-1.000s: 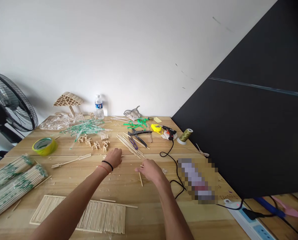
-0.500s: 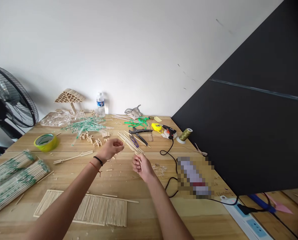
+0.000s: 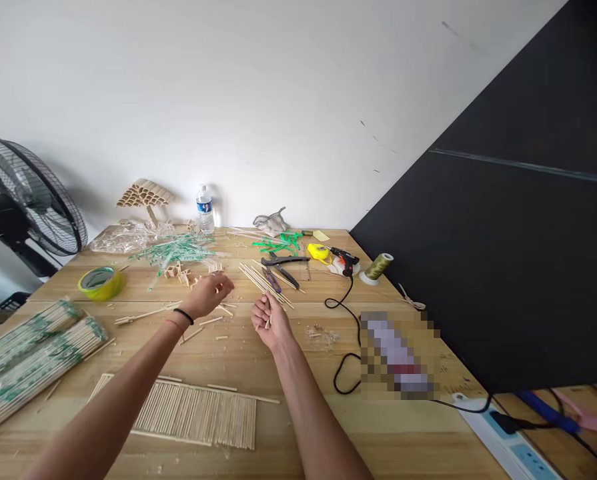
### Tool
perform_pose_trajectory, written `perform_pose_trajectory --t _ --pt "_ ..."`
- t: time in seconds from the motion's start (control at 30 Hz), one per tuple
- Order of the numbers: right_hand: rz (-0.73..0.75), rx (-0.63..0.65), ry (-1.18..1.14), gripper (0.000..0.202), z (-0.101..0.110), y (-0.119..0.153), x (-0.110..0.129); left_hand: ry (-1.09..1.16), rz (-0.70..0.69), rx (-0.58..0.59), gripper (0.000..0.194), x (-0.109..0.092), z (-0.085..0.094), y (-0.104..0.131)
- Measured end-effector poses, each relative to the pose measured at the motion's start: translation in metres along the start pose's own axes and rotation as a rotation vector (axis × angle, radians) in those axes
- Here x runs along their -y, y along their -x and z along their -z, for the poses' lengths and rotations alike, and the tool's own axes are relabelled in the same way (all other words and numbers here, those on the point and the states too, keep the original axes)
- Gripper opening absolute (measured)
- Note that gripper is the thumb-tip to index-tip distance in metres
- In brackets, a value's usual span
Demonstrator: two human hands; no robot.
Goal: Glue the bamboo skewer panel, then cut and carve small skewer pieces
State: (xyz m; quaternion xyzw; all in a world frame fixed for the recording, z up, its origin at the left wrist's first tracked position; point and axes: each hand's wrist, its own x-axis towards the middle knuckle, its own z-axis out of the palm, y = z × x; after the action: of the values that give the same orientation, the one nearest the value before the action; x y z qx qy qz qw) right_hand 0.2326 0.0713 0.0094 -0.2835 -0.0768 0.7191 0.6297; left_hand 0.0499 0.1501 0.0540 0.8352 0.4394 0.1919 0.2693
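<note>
My left hand (image 3: 209, 295) hovers over the middle of the table, fingers loosely bent and apart, with nothing visible in them. To its right, my right hand (image 3: 272, 323) is closed around thin wooden sticks (image 3: 268, 323), whose ends poke out of the fist; how many is hidden. Just beyond it lies a loose bundle of long wooden sticks (image 3: 255, 279) beside purple-handled snips (image 3: 271, 280) and dark-handled cutters (image 3: 284, 262). Nearer to me, partly behind my left forearm, is a flat panel of sticks laid side by side (image 3: 193, 415).
Plastic-wrapped stick bundles (image 3: 43, 370) and yellow tape (image 3: 101, 284) lie left. Small stick pieces (image 3: 178, 273), wrappers (image 3: 178, 248), a stick-built tree-like model (image 3: 145, 195) and a bottle (image 3: 205, 210) stand behind. A corded glue gun (image 3: 345, 260), thread spool (image 3: 378, 268) and power strip (image 3: 508, 440) are right.
My left hand has moved left, away from the long sticks, and its fingers have loosened. My right hand has shifted slightly left and stays closed. The view has turned a little.
</note>
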Motion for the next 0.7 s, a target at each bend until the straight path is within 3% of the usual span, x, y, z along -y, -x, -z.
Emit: perform_pose_trajectory --t 0.1,0.23,0.5,0.7 --pt "-0.014 0.024 -0.028 0.042 0.005 -0.003 0.005 -0.116 -0.041 0.098 0.018 0.02 -0.004 0.005" --pt "-0.019 0.043 -0.03 0.042 0.01 -0.006 0.007 -0.248 -0.073 0.142 0.016 0.032 -0.015 0.01" --pt "0.025 0.033 0.045 0.045 0.014 -0.009 0.001 -0.364 -0.062 0.178 0.017 0.039 -0.017 0.011" --pt "0.032 0.02 0.08 0.043 0.011 -0.008 -0.001 -0.427 -0.065 0.158 0.012 0.032 -0.023 0.016"
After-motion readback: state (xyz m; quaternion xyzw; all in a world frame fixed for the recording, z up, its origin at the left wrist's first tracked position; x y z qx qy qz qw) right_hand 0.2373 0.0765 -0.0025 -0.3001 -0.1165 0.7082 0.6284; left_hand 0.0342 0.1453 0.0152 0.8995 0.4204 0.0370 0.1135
